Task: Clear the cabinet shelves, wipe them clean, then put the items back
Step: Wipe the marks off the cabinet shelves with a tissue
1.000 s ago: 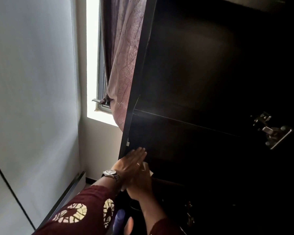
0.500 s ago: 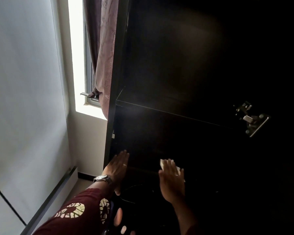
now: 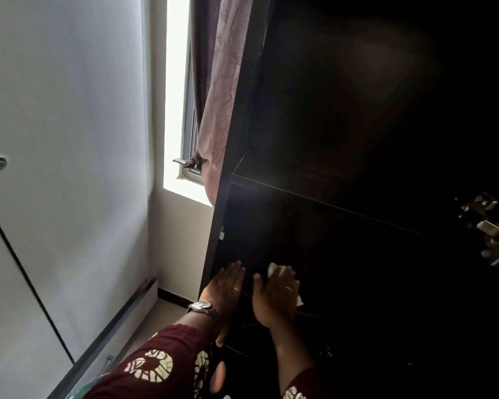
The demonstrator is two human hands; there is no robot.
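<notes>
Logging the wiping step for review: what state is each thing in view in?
left hand: flat, fingers straight, resting on the front edge of the shelf.
right hand: flat, pressing the white cloth onto the shelf.
white cloth: crumpled, mostly covered by the right hand.
cabinet: open, hinge exposed.
curtain: gathered, knotted beside the window.

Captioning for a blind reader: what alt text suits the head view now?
A person's right hand presses a white cloth on a shelf of the dark cabinet, while the left hand, wearing a wristwatch, rests flat beside it. A curtain and bright window lie left of the cabinet.
</notes>
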